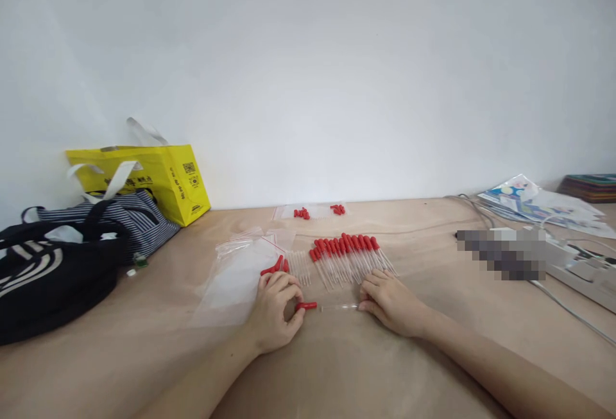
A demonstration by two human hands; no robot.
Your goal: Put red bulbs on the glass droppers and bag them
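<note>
Between the fingers of my left hand (279, 312) is a red rubber bulb (307, 305), its one end pointing right. My right hand (387, 301) pinches the right end of a clear tube (339, 307), which lies level just above the tabletop. A small gap separates bulb and tube. Behind my hands lies a row of clear droppers with red bulbs (349, 249). Left of that row are several bare clear tubes (299, 267). Loose red bulbs (273, 267) rest beyond my left fingers, by a clear plastic bag (231, 278).
Another bag with red bulbs (301, 213) lies near the wall. A yellow bag (178, 181), a striped bag (149, 223) and a black bag (58, 278) stand at left. At right are a power strip (584, 287), cables and printed sheets (543, 204).
</note>
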